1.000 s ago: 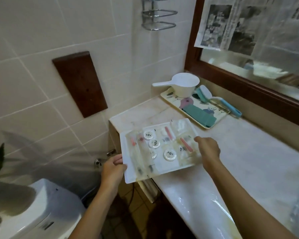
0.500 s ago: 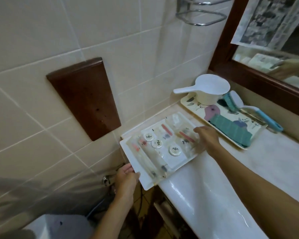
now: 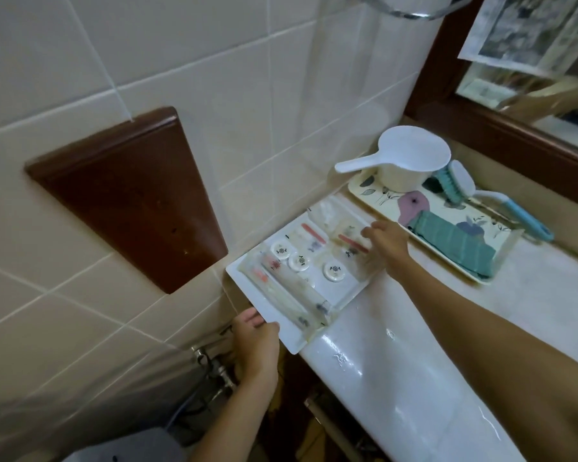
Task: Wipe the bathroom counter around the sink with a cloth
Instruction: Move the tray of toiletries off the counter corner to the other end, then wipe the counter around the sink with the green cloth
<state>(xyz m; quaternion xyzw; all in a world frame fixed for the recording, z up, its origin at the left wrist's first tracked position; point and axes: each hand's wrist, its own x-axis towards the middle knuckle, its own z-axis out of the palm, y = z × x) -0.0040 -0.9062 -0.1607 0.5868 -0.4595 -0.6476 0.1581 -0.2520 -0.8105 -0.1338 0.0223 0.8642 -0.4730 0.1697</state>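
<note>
1. Hands first: the left hand (image 3: 256,345) has its grip closed on the near corner of a white tray (image 3: 291,338), thumb on top. This corner hangs over the left end of the desk (image 3: 397,378).
2. The right hand (image 3: 386,246) holds the far side of the same tray, its grip curled over the edge there.
3. Inside the white tray lie small wrapped packets and three round white caps (image 3: 333,271).
4. The cloth (image 3: 454,245), green and folded, lies on a flowered tray (image 3: 374,195) further along the desk, apart from both hands.
5. On the flowered tray stands also a white scoop (image 3: 411,161); a brush (image 3: 454,180) with a blue handle lies just beside it.
6. A brown board (image 3: 124,195) is on the tiled wall, left of the desk.
</note>
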